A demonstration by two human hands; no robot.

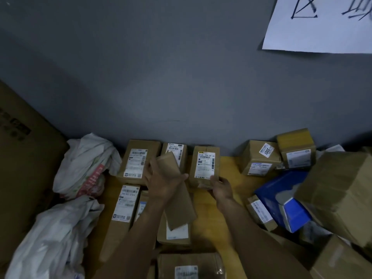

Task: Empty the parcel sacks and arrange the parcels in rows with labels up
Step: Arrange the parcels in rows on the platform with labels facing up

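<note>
A: where's the parcel in hand?
B: long brown parcel (181, 206) is held above the rows at centre, tilted, plain face toward the camera. Its far end overlaps the middle back-row parcel (175, 151).
A: left side?
B: left hand (163, 183) grips it around the middle, back of the hand up. Thumb hooked over the right edge, fingers round the left. Forearm reaches in from bottom centre.
A: right?
B: right hand (221, 188) holds the near end of a labelled parcel (205, 166), label up, back row by the grey wall (181, 77). Fingers curled on its edge; exact placement too dim to tell.
A: surroundings?
B: more label-up parcels in two rows on the yellow surface (227, 168). white sacks (86, 164) crumpled at left, blue box (281, 190) and loose cartons (259, 158) at right.
</note>
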